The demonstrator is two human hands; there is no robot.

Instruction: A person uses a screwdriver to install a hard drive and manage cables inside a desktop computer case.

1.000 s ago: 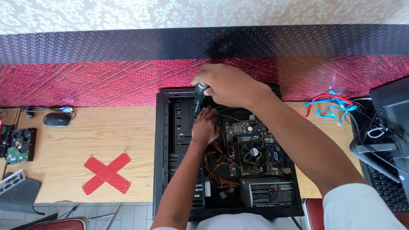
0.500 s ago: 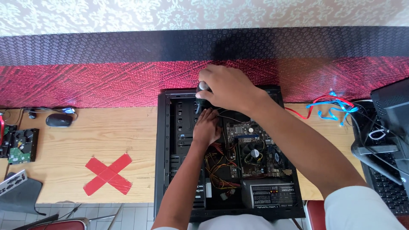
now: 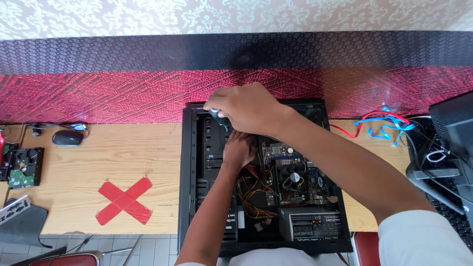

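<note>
My right hand (image 3: 246, 108) stays clamped on the screwdriver (image 3: 218, 117); left hand (image 3: 240, 148), fingers curled together, steadies inside the computer case (image 3: 189, 172). I keep the tool upright.

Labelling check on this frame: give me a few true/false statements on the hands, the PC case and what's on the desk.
1. The right hand grips a dark tool handle at the top of the open computer case. True.
2. The left hand rests on the desk outside the case. False: it is inside the case, beside the motherboard.
3. A red tape cross lies left of the case. True.
4. The mouse sits right of the case. False: it is far left.
</note>
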